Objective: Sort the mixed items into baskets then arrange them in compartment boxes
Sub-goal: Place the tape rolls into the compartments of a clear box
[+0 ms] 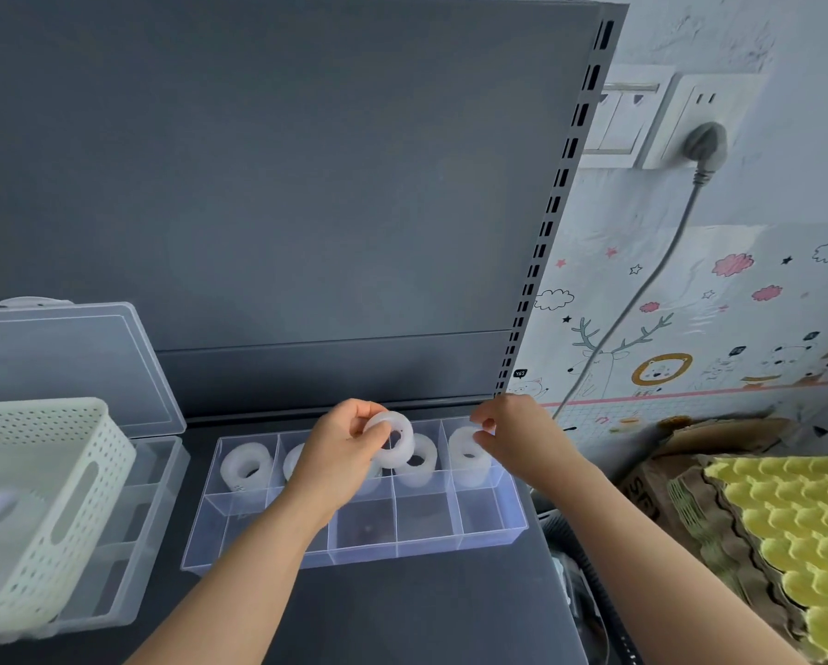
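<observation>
Left hand (340,453) pinching a white tape roll (395,439), compartment box (354,544) beneath it, right hand (512,439) pinching a second roll (467,458) alongside.

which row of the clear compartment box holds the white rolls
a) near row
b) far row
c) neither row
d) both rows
B: the white rolls inside the clear compartment box all sit in its far row, and the near row shows none.
</observation>
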A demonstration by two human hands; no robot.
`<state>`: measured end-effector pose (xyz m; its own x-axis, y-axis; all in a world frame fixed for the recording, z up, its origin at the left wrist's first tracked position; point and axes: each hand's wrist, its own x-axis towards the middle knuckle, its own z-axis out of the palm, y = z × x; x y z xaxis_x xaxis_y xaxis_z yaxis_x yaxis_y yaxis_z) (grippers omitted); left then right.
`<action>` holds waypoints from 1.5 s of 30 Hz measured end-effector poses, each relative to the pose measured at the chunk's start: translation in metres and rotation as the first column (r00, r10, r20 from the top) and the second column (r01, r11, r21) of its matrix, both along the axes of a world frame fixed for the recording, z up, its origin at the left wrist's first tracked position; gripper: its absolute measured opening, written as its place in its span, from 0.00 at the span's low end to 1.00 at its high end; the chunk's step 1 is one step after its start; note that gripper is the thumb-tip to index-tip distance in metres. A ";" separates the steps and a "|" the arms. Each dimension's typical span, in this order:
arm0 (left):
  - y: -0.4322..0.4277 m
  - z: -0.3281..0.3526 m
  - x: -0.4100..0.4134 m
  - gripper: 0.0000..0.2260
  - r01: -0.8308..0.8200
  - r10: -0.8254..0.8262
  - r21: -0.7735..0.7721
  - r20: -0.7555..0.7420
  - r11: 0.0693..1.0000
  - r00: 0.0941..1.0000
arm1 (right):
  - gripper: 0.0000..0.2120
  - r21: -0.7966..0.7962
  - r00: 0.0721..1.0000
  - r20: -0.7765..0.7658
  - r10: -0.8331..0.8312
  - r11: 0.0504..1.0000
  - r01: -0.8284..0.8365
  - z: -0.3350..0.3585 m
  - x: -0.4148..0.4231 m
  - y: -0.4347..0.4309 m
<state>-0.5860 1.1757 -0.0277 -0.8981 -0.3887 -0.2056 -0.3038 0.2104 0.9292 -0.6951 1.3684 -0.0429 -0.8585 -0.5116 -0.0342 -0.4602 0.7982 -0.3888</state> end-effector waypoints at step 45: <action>-0.163 0.071 0.192 0.14 -0.273 0.233 -0.550 -0.142 0.790 0.962 | 0.08 -0.325 0.898 -0.035 0.438 0.845 -0.424 0.059 0.117 -0.212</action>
